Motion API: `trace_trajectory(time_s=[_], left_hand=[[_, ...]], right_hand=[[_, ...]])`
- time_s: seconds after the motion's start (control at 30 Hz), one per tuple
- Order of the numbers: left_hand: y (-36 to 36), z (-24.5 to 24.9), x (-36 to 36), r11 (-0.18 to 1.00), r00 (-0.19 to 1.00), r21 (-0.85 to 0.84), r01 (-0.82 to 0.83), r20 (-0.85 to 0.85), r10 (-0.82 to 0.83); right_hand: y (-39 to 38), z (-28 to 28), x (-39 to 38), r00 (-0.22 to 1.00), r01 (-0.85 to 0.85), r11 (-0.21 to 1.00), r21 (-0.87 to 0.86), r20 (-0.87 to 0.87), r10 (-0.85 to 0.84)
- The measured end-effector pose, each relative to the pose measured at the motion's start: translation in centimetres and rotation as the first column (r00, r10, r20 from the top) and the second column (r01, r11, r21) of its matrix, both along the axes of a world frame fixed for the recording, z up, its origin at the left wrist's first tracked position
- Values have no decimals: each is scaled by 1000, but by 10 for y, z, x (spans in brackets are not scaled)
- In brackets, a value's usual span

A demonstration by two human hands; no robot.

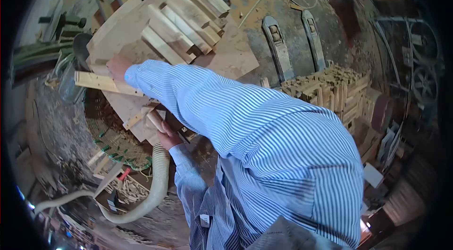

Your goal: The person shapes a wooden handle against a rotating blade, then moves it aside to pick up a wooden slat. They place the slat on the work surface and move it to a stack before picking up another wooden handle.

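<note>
My left hand (169,137) is closed around a short wooden block (155,120) at the near edge of a plywood board (236,54). Farther off, my right hand (119,65) is over the board's left part. Its fingers are bent against a pale piece of wood (98,68), partly hidden by the hand. Just below the right wrist, a long wooden strip (106,82) juts past the board's left edge. Several planed wooden pieces (165,45) lie side by side on the board, beyond my right forearm.
Beneath the board's left edge stands a woven basket (111,144) with wood chips. A pale flexible hose (161,170) curves past a box of wood offcuts (127,191). Stacked wooden pieces (330,85) and two metal hand planes (278,45) are to the right.
</note>
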State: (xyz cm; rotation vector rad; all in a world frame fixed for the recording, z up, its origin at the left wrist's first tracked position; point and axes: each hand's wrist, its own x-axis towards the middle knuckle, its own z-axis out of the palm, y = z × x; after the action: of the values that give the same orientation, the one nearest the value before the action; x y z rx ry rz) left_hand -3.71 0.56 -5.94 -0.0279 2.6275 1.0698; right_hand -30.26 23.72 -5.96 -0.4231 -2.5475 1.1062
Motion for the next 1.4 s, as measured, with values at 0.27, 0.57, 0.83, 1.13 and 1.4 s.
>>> trace_trajectory(time_s=[0.27,0.57,0.83,1.13,1.4], left_hand=[[-4,27,27,981,993,-179,75,-80,-90],[-38,-5,55,902,994,-429,-44,-111,-4],[-37,36,75,963,1000,-269,-18,-15,15],[-36,44,72,970,999,-244,1,47,11],[-35,38,70,970,996,-245,13,89,10]], right_hand=[[-8,23,61,988,87,950,-299,148,-44],[-10,35,99,956,-80,937,341,-240,169],[-38,41,110,998,-35,999,-21,57,36],[-45,20,35,987,-54,995,-88,149,67],[-43,23,-10,985,-114,989,-92,115,125]])
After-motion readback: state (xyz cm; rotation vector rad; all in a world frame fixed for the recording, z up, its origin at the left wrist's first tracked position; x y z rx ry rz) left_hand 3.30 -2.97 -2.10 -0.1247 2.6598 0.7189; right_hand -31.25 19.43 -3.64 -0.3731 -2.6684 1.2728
